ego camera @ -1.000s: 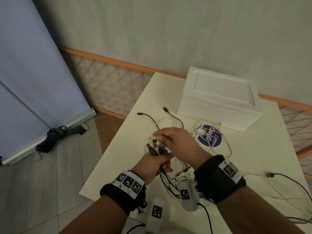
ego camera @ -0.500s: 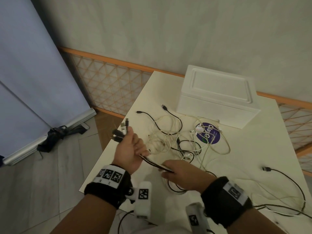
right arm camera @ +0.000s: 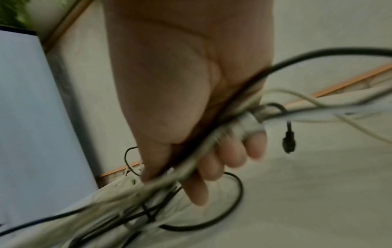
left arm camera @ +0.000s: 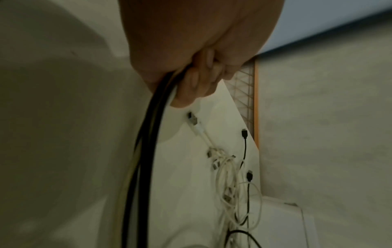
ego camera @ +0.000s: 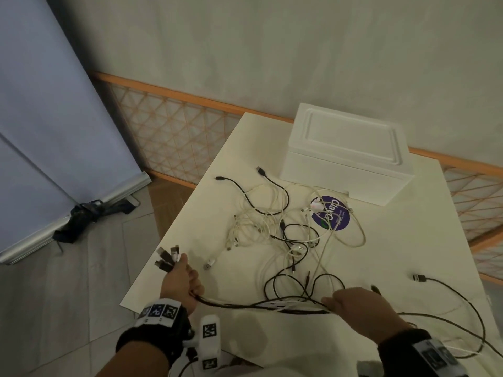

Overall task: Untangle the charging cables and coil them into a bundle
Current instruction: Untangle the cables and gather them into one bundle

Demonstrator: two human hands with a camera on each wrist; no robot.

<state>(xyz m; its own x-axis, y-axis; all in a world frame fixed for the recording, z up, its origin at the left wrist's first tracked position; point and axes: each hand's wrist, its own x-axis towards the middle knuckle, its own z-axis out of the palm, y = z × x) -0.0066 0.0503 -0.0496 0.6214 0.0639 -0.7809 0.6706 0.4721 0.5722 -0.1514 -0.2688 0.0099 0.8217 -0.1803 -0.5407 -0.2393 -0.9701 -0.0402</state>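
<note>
I judge that I am in the step of combing the cables straight. My left hand (ego camera: 179,281) grips the gathered strands (ego camera: 261,304) just behind their plugs (ego camera: 167,257), at the table's (ego camera: 394,254) near-left corner. My right hand (ego camera: 359,308) has its fingers curled round the same strands, further along to the right. The other cables (ego camera: 280,227) lie in a loose tangle in the middle of the table (black and white ones are crossed). The next move calls for sliding the right hand outward without snagging on loops. A purple round sticker (ego camera: 330,216) near the white box (ego camera: 345,156) carries upside-down writing; I cannot read it surely.
</note>
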